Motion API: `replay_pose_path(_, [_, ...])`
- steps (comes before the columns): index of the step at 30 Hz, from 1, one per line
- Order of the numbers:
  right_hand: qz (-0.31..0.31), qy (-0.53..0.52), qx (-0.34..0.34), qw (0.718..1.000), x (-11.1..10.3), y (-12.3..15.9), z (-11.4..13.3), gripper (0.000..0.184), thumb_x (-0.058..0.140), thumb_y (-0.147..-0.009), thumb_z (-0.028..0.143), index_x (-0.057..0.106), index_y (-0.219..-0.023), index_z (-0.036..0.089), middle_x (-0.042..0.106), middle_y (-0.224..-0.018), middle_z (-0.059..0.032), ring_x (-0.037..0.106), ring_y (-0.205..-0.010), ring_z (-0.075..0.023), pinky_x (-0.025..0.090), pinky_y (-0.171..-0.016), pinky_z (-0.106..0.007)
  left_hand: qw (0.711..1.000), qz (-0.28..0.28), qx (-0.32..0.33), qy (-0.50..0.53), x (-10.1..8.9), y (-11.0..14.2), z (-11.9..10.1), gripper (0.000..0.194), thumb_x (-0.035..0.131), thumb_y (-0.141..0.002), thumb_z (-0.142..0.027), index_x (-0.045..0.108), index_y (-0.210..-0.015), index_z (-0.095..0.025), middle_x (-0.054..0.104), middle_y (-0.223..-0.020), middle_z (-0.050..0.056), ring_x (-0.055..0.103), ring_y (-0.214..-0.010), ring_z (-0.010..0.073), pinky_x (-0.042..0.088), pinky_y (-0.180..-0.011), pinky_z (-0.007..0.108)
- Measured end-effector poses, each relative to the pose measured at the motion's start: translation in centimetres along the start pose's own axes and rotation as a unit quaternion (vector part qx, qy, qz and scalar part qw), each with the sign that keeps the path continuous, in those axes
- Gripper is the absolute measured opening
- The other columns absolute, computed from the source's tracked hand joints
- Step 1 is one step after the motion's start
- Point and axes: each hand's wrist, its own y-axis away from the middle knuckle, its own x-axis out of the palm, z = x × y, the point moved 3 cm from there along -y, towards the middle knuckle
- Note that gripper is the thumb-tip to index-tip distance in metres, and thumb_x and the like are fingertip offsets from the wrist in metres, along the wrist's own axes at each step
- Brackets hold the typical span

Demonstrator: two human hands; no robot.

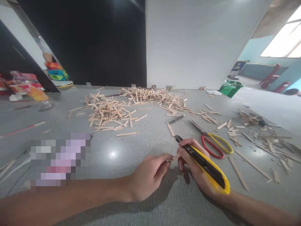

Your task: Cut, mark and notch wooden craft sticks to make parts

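Note:
My right hand (196,166) is closed around a yellow and black utility knife (207,166), whose tip points up and to the left. My left hand (148,175) pinches a small piece of wooden stick (175,157) between thumb and fingers. The two hands meet at that piece, low over the grey table (141,144). A single wooden stick (170,129) lies just beyond the knife's tip. Scissors with red and yellow handles (213,142) lie right of my right hand.
Two heaps of wooden sticks (110,111) (152,95) lie further back. Cut offcuts and long sticks (261,135) are scattered on the right. A pen (176,119) lies mid-table. A blurred patch (60,161) sits at left. A green bin (229,88) stands beyond the table.

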Motion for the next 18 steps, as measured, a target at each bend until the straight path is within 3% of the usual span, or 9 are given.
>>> replay_pose_path(6, [-0.003, 0.012, 0.007, 1.0, 0.02, -0.06, -0.36, 0.024, 0.068, -0.095, 0.044, 0.054, -0.1, 0.025, 0.06, -0.049, 0.0056, 0.054, -0.038, -0.0126, 0.04, -0.033, -0.018, 0.996, -0.054, 0.033, -0.069, 0.22, 0.61, 0.08, 0.028, 0.043, -0.107, -0.022, 0.064, -0.126, -0.02, 0.075, -0.11, 0.008, 0.07, -0.094, 0.0209, 0.05, -0.082, 0.032])
replay_pose_path(18, [0.007, 0.016, 0.008, 1.0, -0.23, -0.1, -0.8, 0.023, 0.067, -0.097, 0.043, 0.055, -0.101, 0.025, 0.062, -0.051, 0.0047, 0.056, -0.04, -0.0136, 0.044, -0.037, -0.021, 0.988, -0.105, 0.016, -0.114, 0.36, 0.83, 0.55, 0.017, 0.054, -0.1, -0.015, 0.068, -0.107, -0.021, 0.078, -0.09, 0.004, 0.072, -0.072, 0.0184, 0.051, -0.067, 0.029])
